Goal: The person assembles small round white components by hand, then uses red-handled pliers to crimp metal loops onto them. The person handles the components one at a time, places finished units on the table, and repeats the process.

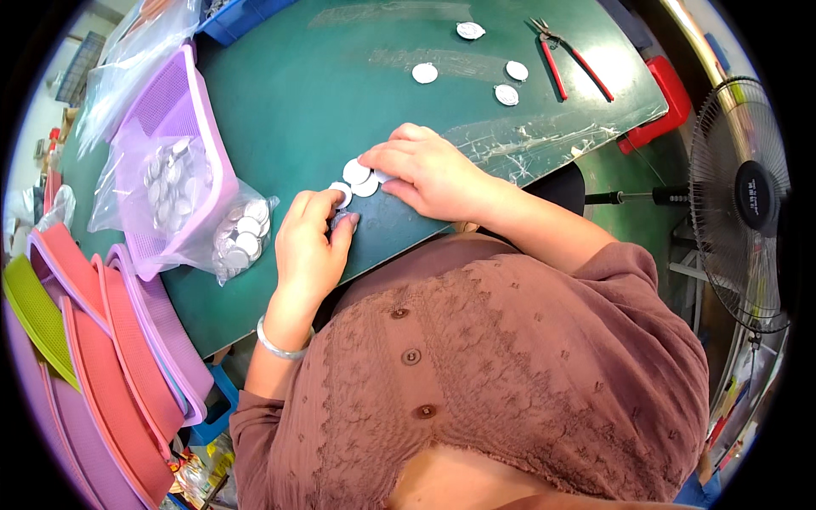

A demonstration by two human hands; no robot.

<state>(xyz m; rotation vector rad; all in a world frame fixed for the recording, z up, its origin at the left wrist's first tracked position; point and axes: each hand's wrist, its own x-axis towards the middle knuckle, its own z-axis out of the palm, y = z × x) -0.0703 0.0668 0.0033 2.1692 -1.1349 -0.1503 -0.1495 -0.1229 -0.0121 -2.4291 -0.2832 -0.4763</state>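
Near the table's front edge, a small cluster of flat white discs [361,177] lies between my two hands. My left hand [308,242] is curled, thumb and fingers drawn together around something small and dark that I cannot make out. One white disc [342,194] rests against its index fingertip. My right hand [429,174] reaches in from the right, closed over a pale disc [382,177] that shows between fingers and thumb; part of it is hidden. Farther off on the green table [323,93] are several similar discs, including a white one [424,73] and an ornate-rimmed one [470,31].
Red-handled pliers [557,64] lie at the far right. At the left, a purple basket [217,144] holds a clear bag [174,191] of discs; another bag [242,242] spills over its edge. Stacked coloured baskets [110,357] stand lower left, a fan [752,200] at right.
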